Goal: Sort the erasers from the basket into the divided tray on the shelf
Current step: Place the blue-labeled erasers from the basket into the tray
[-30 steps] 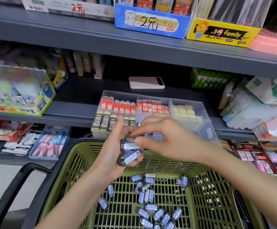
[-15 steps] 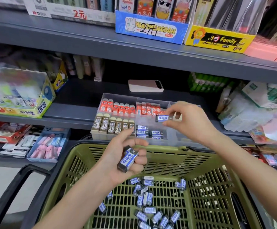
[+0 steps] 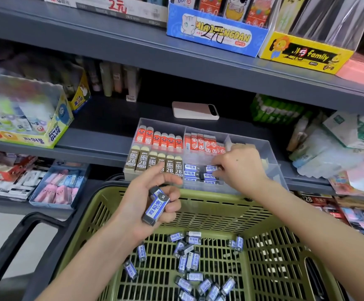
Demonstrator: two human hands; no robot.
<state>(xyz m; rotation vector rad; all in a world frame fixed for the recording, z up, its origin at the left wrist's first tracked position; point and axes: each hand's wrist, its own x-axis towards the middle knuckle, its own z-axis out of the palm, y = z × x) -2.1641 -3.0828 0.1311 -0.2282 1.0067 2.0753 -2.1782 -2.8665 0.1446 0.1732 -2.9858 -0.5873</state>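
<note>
A clear divided tray point(image 3: 270, 155) stands on the middle shelf, holding orange, brown 2B and blue-sleeved erasers in separate compartments. My right hand point(image 3: 239, 168) reaches into the front middle compartment and pinches a blue-sleeved eraser point(image 3: 211, 168) on top of the stack there. My left hand point(image 3: 148, 205) hovers over the green basket point(image 3: 111, 213) and grips a blue-sleeved eraser point(image 3: 156, 208) between thumb and curled fingers. Several more blue-sleeved erasers point(image 3: 189, 259) lie loose on the basket floor.
A pink phone-like slab point(image 3: 195, 110) lies behind the tray. A glue display box point(image 3: 24, 118) sits at the left on the same shelf, packets point(image 3: 333, 146) at the right. The basket's black handle point(image 3: 9, 246) hangs at the lower left. Boxes line the upper shelf.
My right hand carried one eraser from above the basket into the tray's front middle compartment and lowered it onto the stack. My left hand stayed over the basket holding its eraser.
</note>
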